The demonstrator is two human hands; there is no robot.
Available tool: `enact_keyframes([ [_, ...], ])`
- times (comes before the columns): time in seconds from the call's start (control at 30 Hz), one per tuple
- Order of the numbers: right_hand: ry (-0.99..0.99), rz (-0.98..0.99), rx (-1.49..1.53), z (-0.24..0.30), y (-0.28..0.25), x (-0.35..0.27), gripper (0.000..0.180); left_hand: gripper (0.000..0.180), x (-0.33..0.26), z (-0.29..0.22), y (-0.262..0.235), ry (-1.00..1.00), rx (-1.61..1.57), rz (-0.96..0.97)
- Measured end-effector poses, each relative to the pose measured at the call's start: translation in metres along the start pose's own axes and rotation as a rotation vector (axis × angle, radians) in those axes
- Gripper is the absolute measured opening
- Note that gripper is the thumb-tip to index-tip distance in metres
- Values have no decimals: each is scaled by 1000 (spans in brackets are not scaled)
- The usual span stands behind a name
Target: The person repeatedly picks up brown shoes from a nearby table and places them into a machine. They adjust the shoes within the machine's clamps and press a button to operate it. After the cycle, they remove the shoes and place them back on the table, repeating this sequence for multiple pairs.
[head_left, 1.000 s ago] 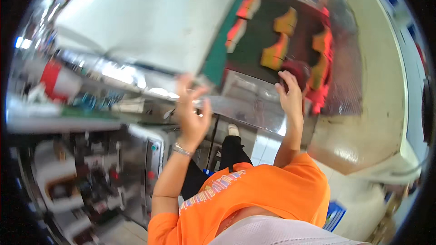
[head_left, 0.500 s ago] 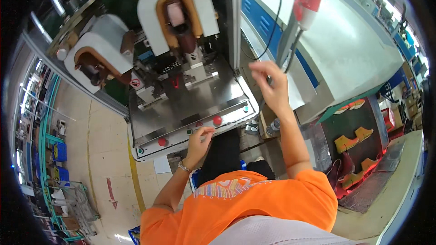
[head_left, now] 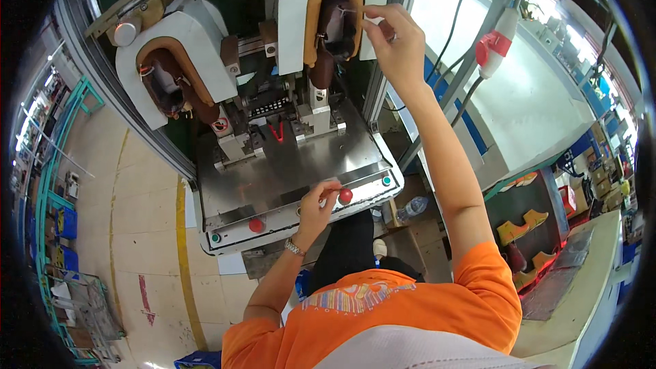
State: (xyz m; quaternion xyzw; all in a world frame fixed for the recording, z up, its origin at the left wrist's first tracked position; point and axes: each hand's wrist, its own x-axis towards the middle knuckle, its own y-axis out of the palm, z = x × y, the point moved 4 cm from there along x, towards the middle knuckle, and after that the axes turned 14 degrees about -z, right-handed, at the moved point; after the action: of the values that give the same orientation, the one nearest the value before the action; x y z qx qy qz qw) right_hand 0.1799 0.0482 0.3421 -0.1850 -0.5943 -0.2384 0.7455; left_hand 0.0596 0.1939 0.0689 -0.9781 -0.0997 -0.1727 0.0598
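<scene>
My right hand (head_left: 400, 44) reaches up to the right-hand shoe-shaping station, thumb and forefinger pinched at the edge of its tan pad. A thin pale strand shows by the fingertips; I cannot make out what they hold. A dark brown shoe (head_left: 321, 74) sits there inside the U-shaped white clamp (head_left: 292, 17). My left hand (head_left: 316, 213) hovers over the machine's front panel beside a red push button (head_left: 346, 195), its fingers loosely curled and apart, with nothing visible in them. Another brown shoe (head_left: 201, 106) sits in the left-hand clamp (head_left: 137, 65).
Red-handled pliers (head_left: 276, 131) lie on the steel machine bed (head_left: 294, 157). A second red button (head_left: 256, 225) is on the front panel. To the right stand a white machine (head_left: 540, 116) and a conveyor carrying yellow shoe pieces (head_left: 523, 227). A red-and-white plug connector (head_left: 493, 51) hangs from a cable.
My right hand has moved up and inward from beside the machine to the right-hand shoe. My left hand has shifted right, toward the red button. The view has turned, too.
</scene>
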Motion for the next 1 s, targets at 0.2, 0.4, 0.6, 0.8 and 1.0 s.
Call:
enact_keyframes([
  [0.2,-63,117,-30,-6,27,13,27,17,7,-7,10,-33,-71,-35],
  [0.4,-93,97,-16,-9,27,16,23,18,11,-11,-1,-75,-28,-48],
  [0.6,-232,13,-23,-15,33,16,16,18,27,-33,-3,45,4,-131],
  [0.8,-330,-24,28,4,13,16,15,21,31,-68,1,219,87,-251],
  [1.0,-373,-155,15,43,-62,-17,22,37,28,-110,15,475,108,-382],
])
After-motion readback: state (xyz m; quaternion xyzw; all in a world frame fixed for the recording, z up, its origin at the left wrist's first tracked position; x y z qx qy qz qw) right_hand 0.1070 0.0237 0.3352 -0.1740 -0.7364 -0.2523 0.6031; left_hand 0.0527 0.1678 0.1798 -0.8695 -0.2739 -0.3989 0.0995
